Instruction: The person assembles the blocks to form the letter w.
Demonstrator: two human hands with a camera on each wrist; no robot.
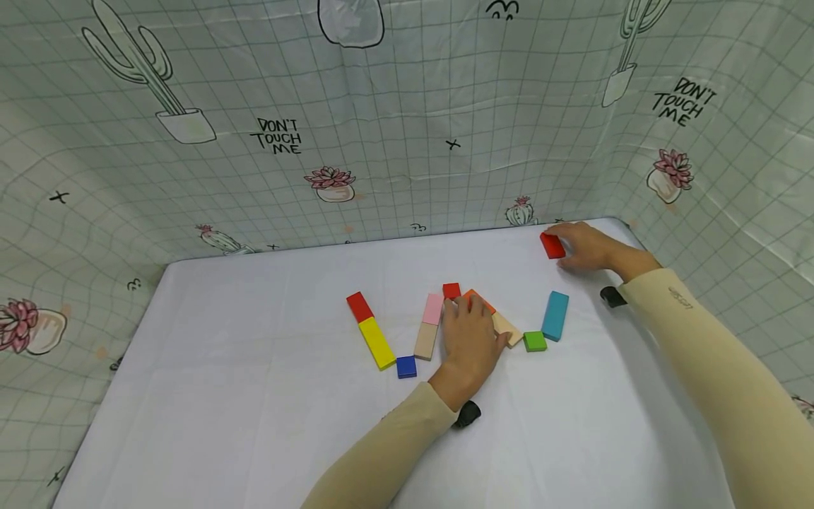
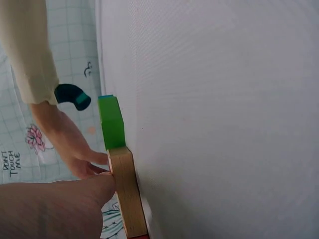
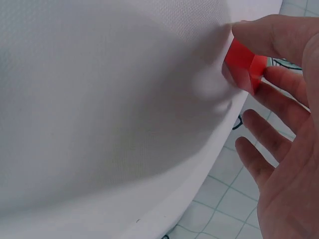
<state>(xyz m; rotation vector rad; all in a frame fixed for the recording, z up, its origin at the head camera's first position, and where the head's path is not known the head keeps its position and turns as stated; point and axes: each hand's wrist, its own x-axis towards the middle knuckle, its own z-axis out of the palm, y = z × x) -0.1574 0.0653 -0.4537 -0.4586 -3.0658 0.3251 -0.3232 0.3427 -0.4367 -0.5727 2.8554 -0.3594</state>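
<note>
In the head view, my right hand [image 1: 585, 247] is at the far right of the white table, pinching a red block [image 1: 552, 245] between thumb and fingers. The right wrist view shows this red block [image 3: 244, 64] close up, with the lower fingers free of it. My left hand [image 1: 469, 336] reaches over the middle of a zigzag of blocks. Its thumb touches a plain wooden block [image 1: 506, 329], also seen in the left wrist view. Its other fingertips lie by an orange block [image 1: 481, 300] and a small red block [image 1: 451, 290], their exact contact hidden.
Left of that hand lie red [image 1: 360, 306], yellow [image 1: 376, 343], blue [image 1: 406, 367], tan [image 1: 425, 341] and pink [image 1: 433, 309] blocks. A green block [image 1: 535, 341] and teal block [image 1: 555, 316] stand to the right. Patterned cloth [image 1: 407, 141] hangs behind the table.
</note>
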